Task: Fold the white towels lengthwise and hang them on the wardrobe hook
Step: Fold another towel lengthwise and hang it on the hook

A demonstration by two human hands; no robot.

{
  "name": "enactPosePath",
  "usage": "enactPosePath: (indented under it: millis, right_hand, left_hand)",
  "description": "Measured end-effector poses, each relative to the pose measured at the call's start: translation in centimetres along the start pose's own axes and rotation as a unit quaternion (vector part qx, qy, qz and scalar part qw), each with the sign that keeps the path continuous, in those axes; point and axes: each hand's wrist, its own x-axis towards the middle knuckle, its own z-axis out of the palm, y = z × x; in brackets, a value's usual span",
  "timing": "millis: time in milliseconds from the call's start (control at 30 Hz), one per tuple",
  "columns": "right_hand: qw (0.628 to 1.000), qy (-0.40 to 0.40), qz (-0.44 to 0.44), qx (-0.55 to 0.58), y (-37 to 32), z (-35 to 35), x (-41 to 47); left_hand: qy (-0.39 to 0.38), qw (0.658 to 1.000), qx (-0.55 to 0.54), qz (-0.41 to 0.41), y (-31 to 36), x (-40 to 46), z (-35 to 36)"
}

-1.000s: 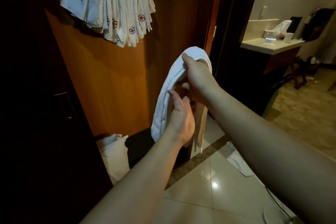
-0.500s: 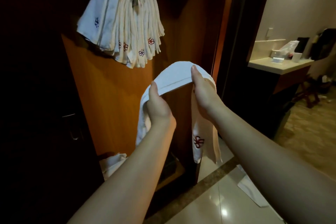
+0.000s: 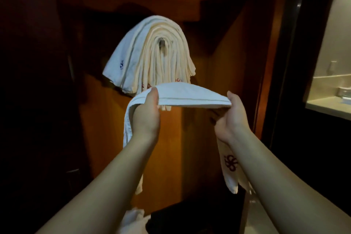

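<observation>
1. Now the left hand [image 3: 146, 118] and the right hand [image 3: 230, 119] each grip the folded white towel [image 3: 190, 94], thumbs on top and fingers curled beneath, stretching its middle into a near-flat span between them.
2. Half a second ago the hands were close together and the towel arched over them; they have since spread apart and risen, so the span sits just below the hung towels [image 3: 152, 53].
3. One towel end drops past the left wrist, the other behind the right wrist, where a dark red flower emblem [image 3: 230, 162] shows; no lettering can be read.
4. Above the span, the stack of hung towels drapes over the wardrobe hook [image 3: 162, 43], whose metal tip shows at the centre of the folds. A blue emblem [image 3: 121, 65] marks the outermost towel, and red ones peek out at the lower ends.
5. Behind is the wooden wardrobe panel [image 3: 106, 129]; open space lies between the hands, with a dark door frame [image 3: 284, 62] to the right.
6. A counter [image 3: 330, 106] is visible far right.
</observation>
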Motion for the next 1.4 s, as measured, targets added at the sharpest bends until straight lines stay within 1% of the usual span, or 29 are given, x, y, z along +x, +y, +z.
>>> enactPosePath:
  millis: [67, 100, 200, 300, 433, 567, 633, 767, 867, 1033, 1133, 1200, 1267, 1333, 1400]
  right_hand:
    - [0.999, 0.015, 0.017, 0.024, -1.0, 0.9, 2.7]
    - [1.000, 0.017, 0.013, 0.015, -1.5, 1.3, 4.2]
    - [0.997, -0.012, -0.041, -0.062, -3.0, 2.6, 8.4]
    - [0.982, -0.039, -0.106, -0.152, -4.8, 4.2, 12.2]
    - [0.962, -0.118, -0.148, -0.197, -7.4, 6.9, 16.7]
    - [0.952, -0.191, -0.152, -0.186, -9.8, 10.6, 20.3]
    - [0.943, -0.227, -0.152, -0.190, -11.0, 12.6, 21.9]
    - [0.919, -0.238, -0.172, -0.262, -13.0, 16.4, 24.6]
    - [0.910, -0.238, -0.182, -0.288, -14.3, 19.3, 26.5]
    - [0.900, -0.280, -0.150, -0.298, -15.7, 23.6, 29.9]
    - [0.899, -0.295, -0.115, -0.302, -15.7, 25.6, 32.3]
    - [0.901, -0.299, -0.095, -0.299, -15.3, 26.7, 34.4]
    - [0.910, -0.293, -0.082, -0.283, -14.5, 27.2, 36.3]
    - [0.916, -0.290, -0.071, -0.269, -13.4, 27.1, 37.9]
    - [0.918, -0.300, -0.054, -0.256, -12.1, 26.7, 39.3]
  left_hand:
    - [-0.005, 1.000, 0.017, 0.024, 0.3, 2.3, 1.0]
    - [-0.004, 0.999, 0.022, 0.039, 0.5, 3.6, 1.6]
    - [0.001, 0.997, 0.039, 0.060, 1.7, 7.1, 3.0]
    - [0.008, 0.995, 0.066, 0.072, 3.2, 10.1, 3.5]
    - [-0.020, 0.995, 0.064, 0.078, 5.4, 14.1, 3.9]
    - [-0.016, 0.987, 0.066, 0.144, 7.9, 18.7, 4.7]
    - [-0.022, 0.987, 0.045, 0.155, 9.2, 20.9, 4.7]
    - [-0.029, 0.985, 0.015, 0.168, 11.8, 25.5, 4.5]
    - [-0.003, 0.984, 0.006, 0.179, 13.7, 28.8, 5.0]
    - [-0.003, 0.982, 0.039, 0.183, 15.2, 34.3, 6.0]
    - [-0.010, 0.986, 0.045, 0.162, 15.1, 37.3, 6.2]
    - [-0.032, 0.985, 0.058, 0.160, 14.7, 39.7, 6.1]
    - [-0.071, 0.983, 0.069, 0.153, 13.8, 41.3, 6.0]
    - [-0.109, 0.984, 0.077, 0.120, 12.6, 42.3, 5.7]
    - [-0.131, 0.984, 0.086, 0.082, 11.2, 42.8, 5.4]
